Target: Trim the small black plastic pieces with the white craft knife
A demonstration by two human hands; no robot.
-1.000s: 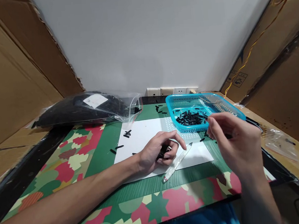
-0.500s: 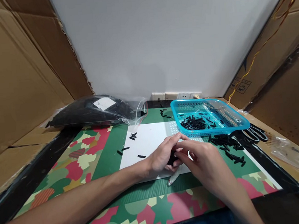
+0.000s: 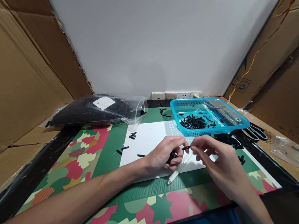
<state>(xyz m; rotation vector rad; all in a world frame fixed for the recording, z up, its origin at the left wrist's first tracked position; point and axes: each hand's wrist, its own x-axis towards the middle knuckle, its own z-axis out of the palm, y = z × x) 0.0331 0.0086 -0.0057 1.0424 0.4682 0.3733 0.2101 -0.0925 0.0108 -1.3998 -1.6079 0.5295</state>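
My left hand [image 3: 166, 154] is curled around several small black pieces [image 3: 172, 157] in its palm, partly hidden by the fingers. My right hand [image 3: 216, 155] pinches one end of a thin black strip [image 3: 186, 148] between thumb and fingertips. The strip's other end reaches the thumb and forefinger of my left hand; whether they grip it I cannot tell. Beneath the hands, a whitish pen-like stick [image 3: 178, 171] lies across the edge of a white sheet [image 3: 151, 132].
A blue plastic basket [image 3: 211, 131] holding many black pieces stands at the back right, with scissors [image 3: 257, 132] and loose black pieces [image 3: 227, 139] beside it. A clear bag of black material [image 3: 94, 113] lies back left. Cardboard walls [image 3: 15, 50] flank the table.
My right hand has moved right, away from my left palm, and a black strip now shows between the fingertips. More of the pen-like stick is visible.
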